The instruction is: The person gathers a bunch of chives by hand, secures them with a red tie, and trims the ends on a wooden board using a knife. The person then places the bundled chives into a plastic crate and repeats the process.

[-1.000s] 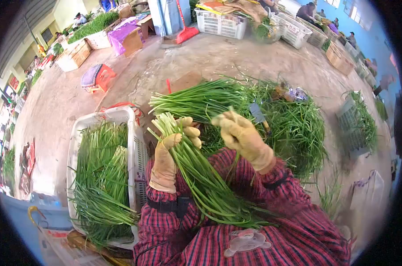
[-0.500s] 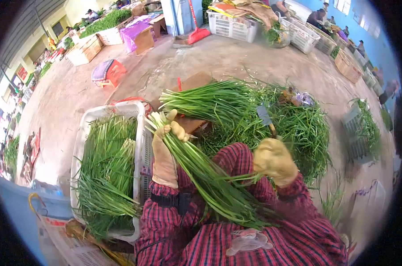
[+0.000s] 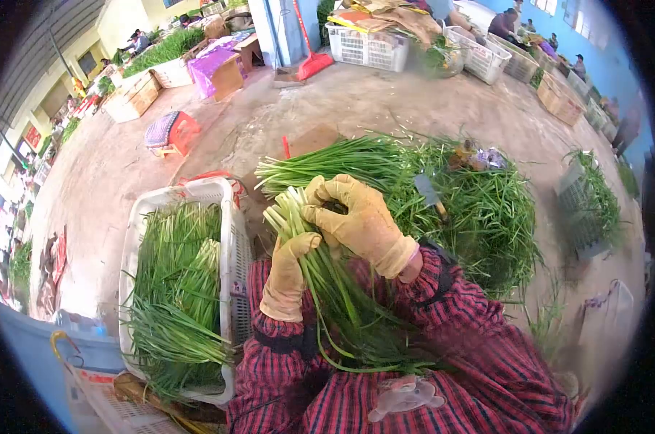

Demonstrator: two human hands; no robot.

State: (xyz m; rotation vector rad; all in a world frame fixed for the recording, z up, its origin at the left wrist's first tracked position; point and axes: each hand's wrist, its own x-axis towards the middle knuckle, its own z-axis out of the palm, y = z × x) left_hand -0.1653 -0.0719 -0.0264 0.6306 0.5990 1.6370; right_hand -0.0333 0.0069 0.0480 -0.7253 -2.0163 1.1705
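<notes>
My left hand (image 3: pixel 288 278), in a pale yellow glove, is closed around a bunch of garlic chives (image 3: pixel 320 282). The white stem ends point up and away, and the green leaves hang over my lap. My right hand (image 3: pixel 364 224), gloved alike, has thumb and fingers pinched at the bunch's white ends; its fingertips partly hide the stems. Just beyond my hands lies a pile of chives (image 3: pixel 342 163), with the stem ends to the left. A knife (image 3: pixel 430 194) with a flat grey blade rests on the loose greens to the right.
A white plastic crate (image 3: pixel 230 282) filled with chives stands at my left. Loose leaves (image 3: pixel 486 224) are heaped at the right. Farther off are a red stool (image 3: pixel 181 134), a red broom (image 3: pixel 314 64), stacked crates (image 3: pixel 367 49) and several people at work.
My right hand has moved left and up from the leaf side to the white stem ends. My left hand has shifted slightly right and down, still holding the bunch, which now hangs more steeply.
</notes>
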